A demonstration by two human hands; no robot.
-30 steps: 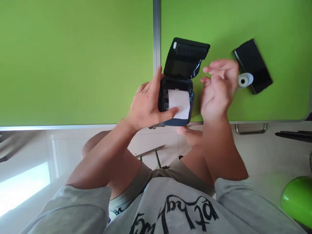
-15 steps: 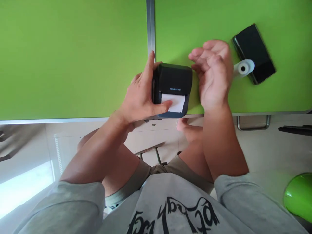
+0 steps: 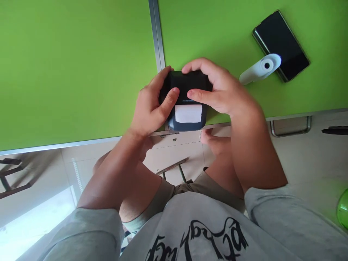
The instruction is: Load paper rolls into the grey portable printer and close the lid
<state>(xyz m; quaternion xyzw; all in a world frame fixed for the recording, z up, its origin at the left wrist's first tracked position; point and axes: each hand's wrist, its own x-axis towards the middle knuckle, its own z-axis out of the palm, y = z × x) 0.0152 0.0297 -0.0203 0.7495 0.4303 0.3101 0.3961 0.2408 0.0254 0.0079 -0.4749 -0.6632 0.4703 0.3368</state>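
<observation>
A black and dark blue label printer [image 3: 187, 125] sits between my hands at the front edge of the green table. White label paper [image 3: 188, 114] sticks out of its near side. My left hand [image 3: 153, 103] grips its left side, thumb resting on the dark lid. On the right, my right hand [image 3: 214, 87] wraps the upper right corner, with its thumb on the lid beside the lettering and its fingers over the far edge. Parts of the printer's sides and lid are hidden by my fingers.
A dark phone [image 3: 282, 43] lies on the table [image 3: 81, 65] at the far right. Next to it stands a white cylindrical roll [image 3: 255, 72], its top overlapping the phone in view. A metal strip [image 3: 157, 34] divides the tabletop. A metal handle [image 3: 290, 127] shows below the front edge.
My right hand has moved left from beside the printer and taken hold of it. My left thumb has lifted off the paper onto the lid. The view has shifted and turned slightly.
</observation>
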